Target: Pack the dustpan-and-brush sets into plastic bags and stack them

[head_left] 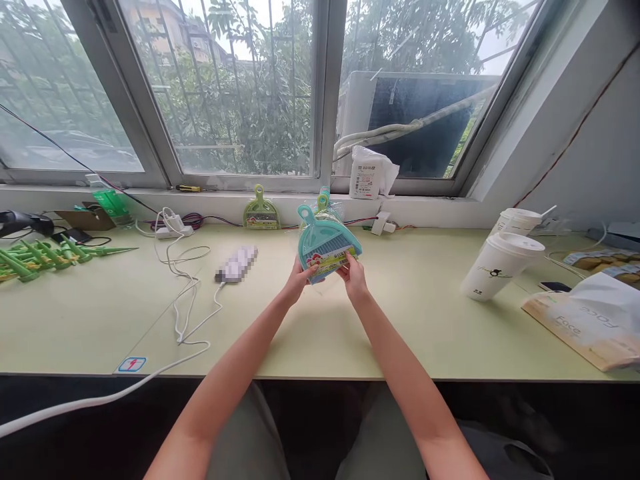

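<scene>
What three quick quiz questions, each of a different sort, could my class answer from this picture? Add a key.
1. What do the left hand and right hand hold? A) a cable; B) a blue dustpan; C) a screwdriver.
2. True or false: the cups are right of the blue dustpan.
3. Fill in the colour: by the wall, left of the blue dustpan, is a ____ dustpan.

Key: 1 B; 2 true; 3 green.
</scene>
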The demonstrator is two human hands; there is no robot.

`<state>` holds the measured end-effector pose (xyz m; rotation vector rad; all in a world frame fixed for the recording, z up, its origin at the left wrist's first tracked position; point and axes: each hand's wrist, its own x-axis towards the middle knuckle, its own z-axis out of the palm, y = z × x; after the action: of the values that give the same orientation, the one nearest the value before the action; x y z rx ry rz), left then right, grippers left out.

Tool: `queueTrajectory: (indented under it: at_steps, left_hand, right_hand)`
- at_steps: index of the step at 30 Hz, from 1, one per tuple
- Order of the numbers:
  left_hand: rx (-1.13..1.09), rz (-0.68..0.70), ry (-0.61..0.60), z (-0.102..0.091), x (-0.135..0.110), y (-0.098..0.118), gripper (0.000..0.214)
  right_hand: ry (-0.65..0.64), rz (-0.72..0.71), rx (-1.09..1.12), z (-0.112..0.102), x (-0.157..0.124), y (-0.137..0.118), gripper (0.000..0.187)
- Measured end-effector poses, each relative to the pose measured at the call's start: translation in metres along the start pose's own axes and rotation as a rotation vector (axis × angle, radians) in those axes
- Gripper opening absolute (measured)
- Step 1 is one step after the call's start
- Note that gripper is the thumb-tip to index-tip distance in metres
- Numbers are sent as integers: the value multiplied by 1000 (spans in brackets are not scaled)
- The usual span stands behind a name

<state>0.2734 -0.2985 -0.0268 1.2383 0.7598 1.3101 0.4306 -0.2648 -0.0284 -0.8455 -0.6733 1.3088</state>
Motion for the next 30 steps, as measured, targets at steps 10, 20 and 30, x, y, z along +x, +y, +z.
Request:
queueTrajectory:
  at_steps: [10, 20, 30]
  left_hand:
    - [65, -18, -59, -3, -1, -1, 81]
    - [32, 0, 11, -16, 3, 12, 78]
    - [34, -204, -353, -4, -4, -3, 60]
  right_hand:
    - [22, 72, -22, -18, 13, -2, 32]
    - [-242, 41, -27, -3, 1, -3, 36]
    - [-51, -113, 43, -12, 10, -3, 31]
